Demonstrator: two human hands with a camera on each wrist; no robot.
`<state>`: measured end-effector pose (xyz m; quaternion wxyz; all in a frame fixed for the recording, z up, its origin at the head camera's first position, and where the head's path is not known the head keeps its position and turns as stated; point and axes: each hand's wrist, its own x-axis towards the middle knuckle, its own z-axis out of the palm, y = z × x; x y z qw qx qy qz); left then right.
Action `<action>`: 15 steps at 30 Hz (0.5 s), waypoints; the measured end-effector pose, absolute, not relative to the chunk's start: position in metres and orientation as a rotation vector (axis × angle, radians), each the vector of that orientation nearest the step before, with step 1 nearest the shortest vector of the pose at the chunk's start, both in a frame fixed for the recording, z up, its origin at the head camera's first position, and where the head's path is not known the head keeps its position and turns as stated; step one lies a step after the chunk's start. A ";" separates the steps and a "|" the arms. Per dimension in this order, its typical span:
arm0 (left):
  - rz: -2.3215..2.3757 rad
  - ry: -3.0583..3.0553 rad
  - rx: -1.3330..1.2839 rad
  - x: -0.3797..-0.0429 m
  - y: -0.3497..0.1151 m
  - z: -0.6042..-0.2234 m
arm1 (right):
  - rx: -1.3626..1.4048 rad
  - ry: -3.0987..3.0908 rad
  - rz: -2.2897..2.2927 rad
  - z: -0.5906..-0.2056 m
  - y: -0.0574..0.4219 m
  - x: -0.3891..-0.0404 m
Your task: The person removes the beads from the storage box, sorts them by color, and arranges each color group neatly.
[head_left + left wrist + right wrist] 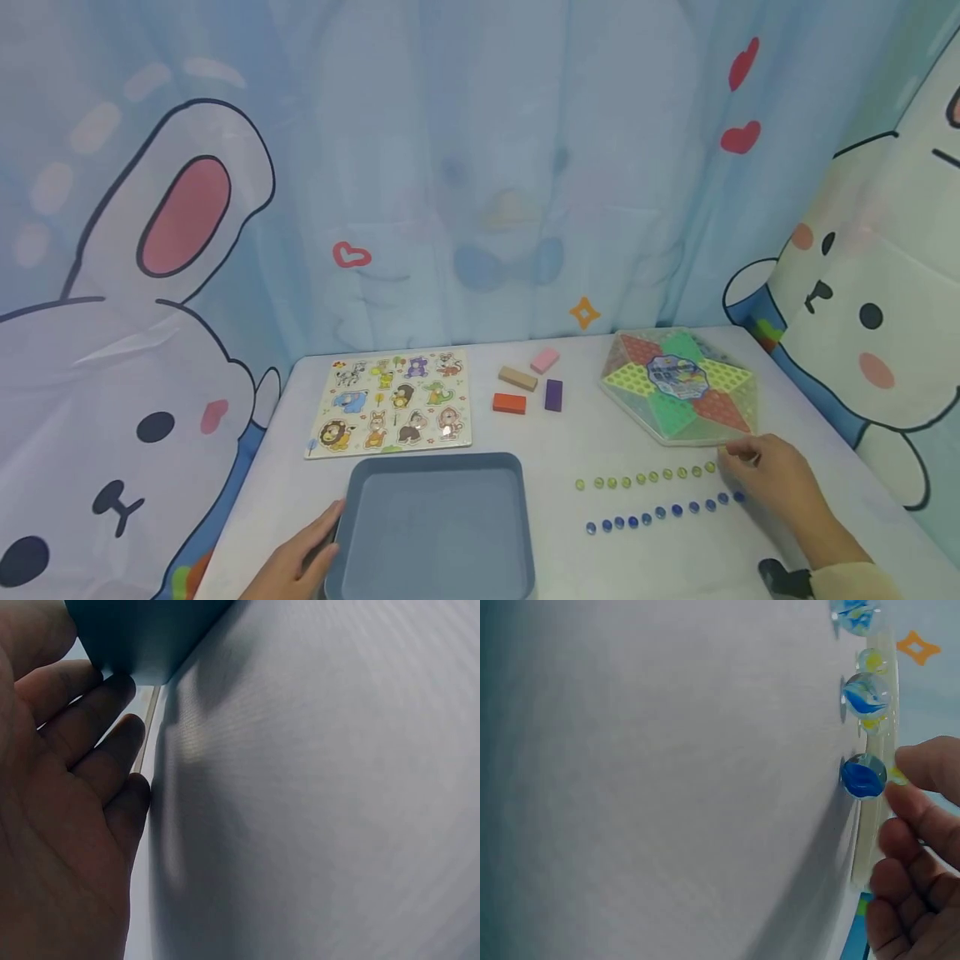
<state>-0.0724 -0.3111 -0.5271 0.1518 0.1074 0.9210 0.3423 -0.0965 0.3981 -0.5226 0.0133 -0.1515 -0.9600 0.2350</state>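
Note:
My right hand (776, 479) pinches a yellow marble (898, 777) between thumb and forefinger, at the right end of a row of yellow marbles (654, 477). Nearer to me runs a second row, of blue marbles (660, 512); its last blue marble (864, 777) sits just by the fingertips in the right wrist view. On the other side, my left hand (296, 557) rests at the left edge of a blue-grey tray (431, 529). Its fingers (112, 697) are loosely extended, the tips at the tray's side wall in the left wrist view.
Behind the tray lies an animal puzzle board (390, 402). Orange (509, 403), tan (517, 378), pink (544, 360) and purple (553, 395) blocks lie at the back middle. A hexagonal box (678, 387) with coloured triangles stands behind the marbles. A printed curtain (495, 167) hangs behind the table.

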 end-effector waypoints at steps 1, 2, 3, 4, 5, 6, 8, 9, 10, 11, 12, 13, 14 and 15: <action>0.980 2.647 0.304 -0.072 -0.311 -0.527 | -0.485 -3.007 0.735 -0.524 0.400 -0.097; 0.980 2.650 0.302 -0.072 -0.311 -0.527 | -0.491 -3.023 0.732 -0.526 0.401 -0.097; 0.987 2.653 0.308 -0.072 -0.311 -0.527 | -0.497 -3.036 0.729 -0.528 0.403 -0.097; 0.991 2.653 0.303 -0.071 -0.311 -0.527 | -0.501 -3.050 0.728 -0.530 0.403 -0.098; 0.993 2.653 0.299 -0.071 -0.311 -0.527 | -0.505 -3.063 0.729 -0.530 0.404 -0.099; 0.994 2.655 0.296 -0.070 -0.311 -0.527 | -0.501 -3.072 0.729 -0.531 0.404 -0.100; 0.993 2.662 0.292 -0.069 -0.312 -0.527 | -0.499 -3.091 0.730 -0.530 0.402 -0.100; 0.991 2.664 0.290 -0.068 -0.312 -0.527 | -0.491 -3.099 0.731 -0.529 0.401 -0.101; 0.983 2.665 0.282 -0.068 -0.312 -0.527 | -0.484 -3.105 0.733 -0.529 0.400 -0.102; 0.979 2.667 0.281 -0.068 -0.313 -0.528 | -0.476 -3.109 0.732 -0.528 0.400 -0.102; 0.978 2.669 0.281 -0.067 -0.313 -0.528 | -0.467 -3.111 0.729 -0.528 0.399 -0.102; 0.979 2.668 0.280 -0.068 -0.313 -0.528 | -0.463 -3.114 0.727 -0.527 0.399 -0.101; 0.983 2.663 0.279 -0.068 -0.313 -0.528 | -0.460 -3.118 0.727 -0.526 0.399 -0.101; 0.986 2.659 0.281 -0.068 -0.314 -0.528 | -0.459 -3.120 0.725 -0.526 0.399 -0.100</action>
